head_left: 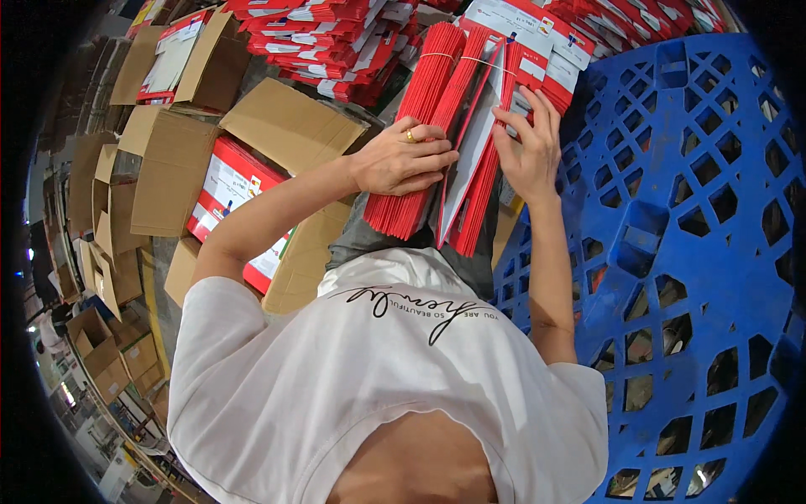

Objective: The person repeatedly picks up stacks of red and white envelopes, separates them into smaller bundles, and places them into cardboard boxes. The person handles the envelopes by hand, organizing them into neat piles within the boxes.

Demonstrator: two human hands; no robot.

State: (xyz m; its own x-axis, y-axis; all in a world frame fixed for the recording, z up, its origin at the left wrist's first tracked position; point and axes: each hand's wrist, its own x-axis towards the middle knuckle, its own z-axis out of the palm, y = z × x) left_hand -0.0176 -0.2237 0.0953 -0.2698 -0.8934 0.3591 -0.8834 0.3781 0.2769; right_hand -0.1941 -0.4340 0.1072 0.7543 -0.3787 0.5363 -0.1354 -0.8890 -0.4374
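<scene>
Bundles of flat red-and-white cartons stand on edge across my lap. My left hand [407, 157], a ring on one finger, curls over the left bundle [420, 97] with its fingers together; its thumb is hidden. A thin pale band [440, 56] crosses the top of that bundle, and another band runs over the cartons beside it. Between the bundles a gap shows the white face of a carton [470, 164]. My right hand [533, 151] has its fingers spread and bent, the tips touching the upper right side of the right bundle [483, 197].
Tall piles of flat red cartons [336, 42] lie ahead, with more flat cartons [546, 42] just beyond my hands. An open cardboard box [290, 122] holding red cartons stands at my left. A blue plastic lattice pallet [646, 235] rises along my right.
</scene>
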